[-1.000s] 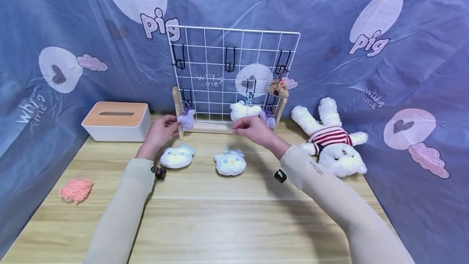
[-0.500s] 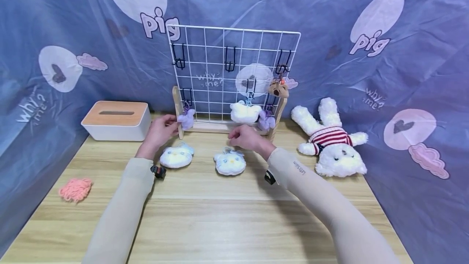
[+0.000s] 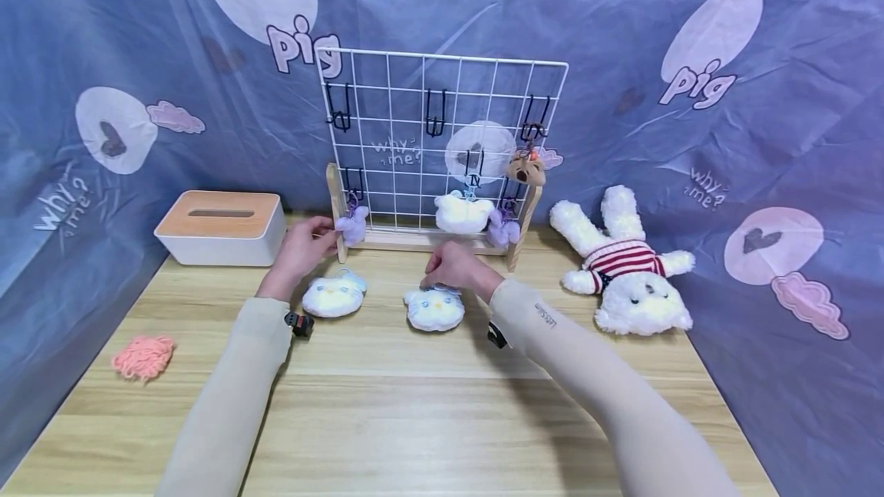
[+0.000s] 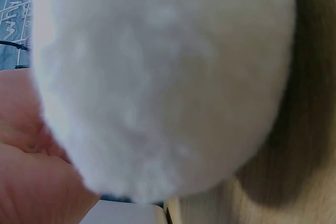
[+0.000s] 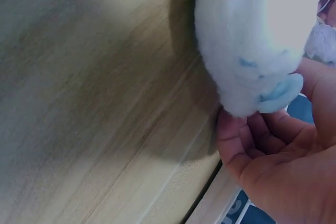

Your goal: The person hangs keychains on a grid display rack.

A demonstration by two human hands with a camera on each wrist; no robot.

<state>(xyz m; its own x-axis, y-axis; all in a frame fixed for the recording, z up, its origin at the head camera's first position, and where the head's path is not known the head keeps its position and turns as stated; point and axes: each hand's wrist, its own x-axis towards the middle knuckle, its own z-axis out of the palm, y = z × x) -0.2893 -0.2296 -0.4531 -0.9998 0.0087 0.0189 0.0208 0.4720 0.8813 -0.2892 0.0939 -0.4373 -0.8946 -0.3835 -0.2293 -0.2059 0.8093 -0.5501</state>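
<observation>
Two white cat-face plush keychains lie on the table in the head view. At the top of the right plush keychain (image 3: 435, 309), my right hand (image 3: 458, 267) has its fingertips at the ring, which they hide. The right wrist view shows curled fingers (image 5: 244, 145) against its ear, beside a pale blue bow. My left hand (image 3: 301, 253) grips the left wooden post (image 3: 336, 205) of a white wire grid rack (image 3: 423, 57). Just in front of that hand lies the left plush keychain (image 3: 334, 297), which fills much of the left wrist view.
From black hooks on the rack hang a white plush (image 3: 461, 214), two purple plushes (image 3: 353, 226) and a brown one (image 3: 526, 168). A tissue box (image 3: 219, 240) stands left, pink yarn (image 3: 143, 357) lies nearer, and a white teddy bear (image 3: 635, 282) lies right.
My right hand has moved down and left, from below the hanging white plush to the top of the right plush keychain on the table. The left hand has stayed at the post.
</observation>
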